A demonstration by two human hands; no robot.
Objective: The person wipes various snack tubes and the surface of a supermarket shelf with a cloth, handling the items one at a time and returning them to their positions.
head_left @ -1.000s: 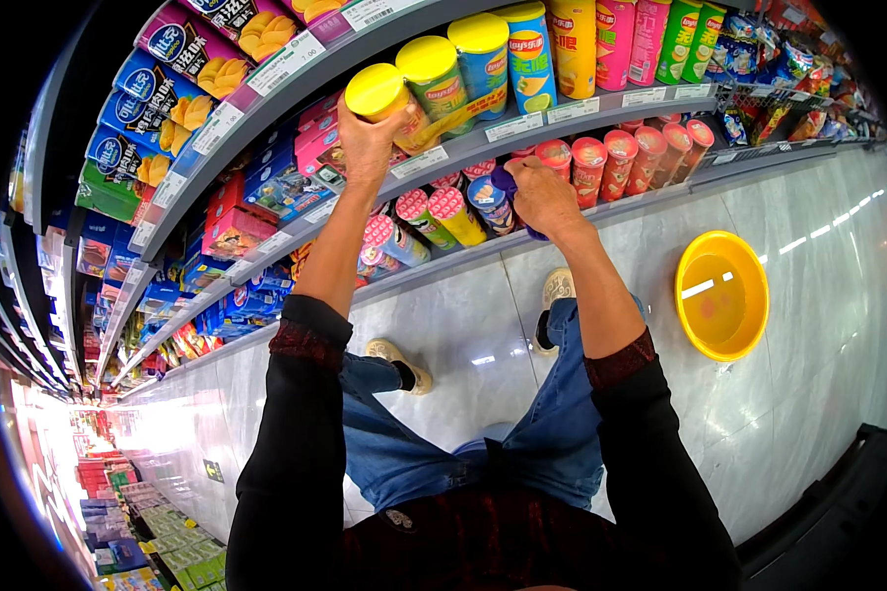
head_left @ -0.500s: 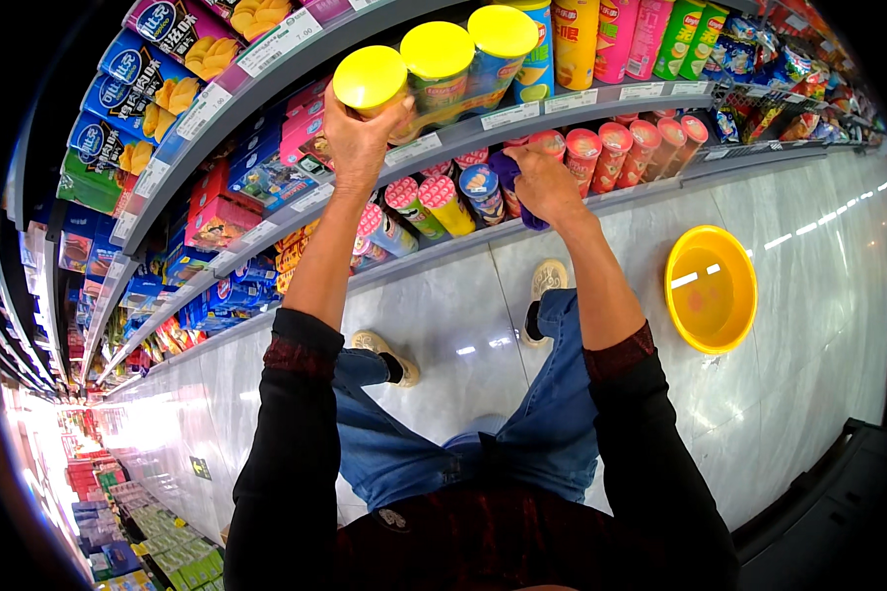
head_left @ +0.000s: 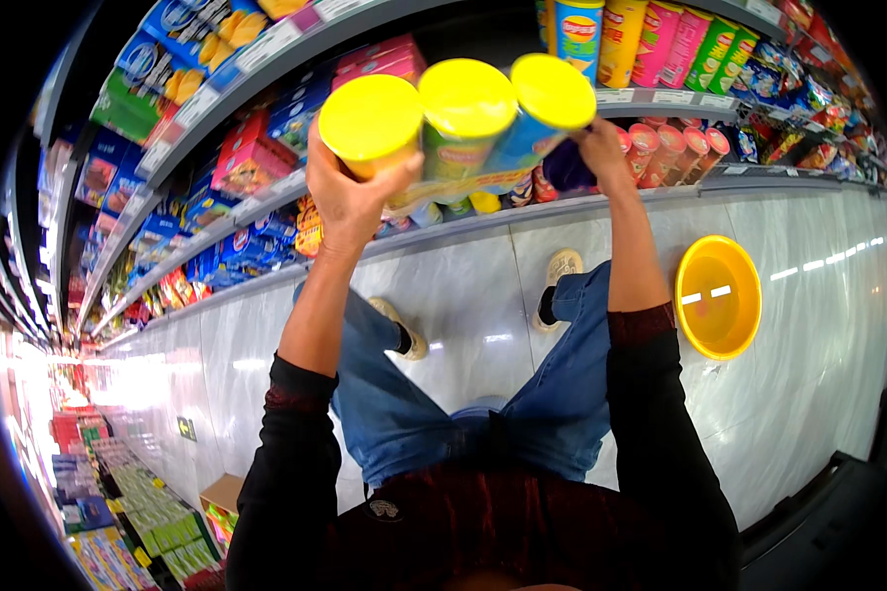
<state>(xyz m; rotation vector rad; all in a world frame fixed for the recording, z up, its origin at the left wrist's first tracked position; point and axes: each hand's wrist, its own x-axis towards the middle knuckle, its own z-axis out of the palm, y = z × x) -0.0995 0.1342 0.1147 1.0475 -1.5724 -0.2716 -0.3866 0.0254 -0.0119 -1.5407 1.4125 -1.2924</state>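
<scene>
A bundle of three snack canisters with yellow lids (head_left: 468, 103) is lifted in front of the shelf. My left hand (head_left: 350, 197) is closed round the left canister of the bundle, just below its lid. My right hand (head_left: 601, 158) grips a dark purple cloth (head_left: 567, 164) at the right end of the bundle, beside the blue canister (head_left: 512, 148). Whether that hand also bears on the bundle I cannot tell. Red-lidded tubes (head_left: 667, 153) stand on the lower shelf near my right hand.
Shelves (head_left: 237, 64) of chip bags, boxes and upright tubes (head_left: 621, 39) curve across the upper view. A yellow basin (head_left: 717, 251) of liquid stands on the tiled floor (head_left: 798, 374) to my right. An open cardboard box (head_left: 223, 492) and stacked goods (head_left: 148, 512) are at lower left.
The three yellow-lidded canisters have come out from the upper shelf toward me and look larger. My right hand and the purple cloth have moved right, to the bundle's end.
</scene>
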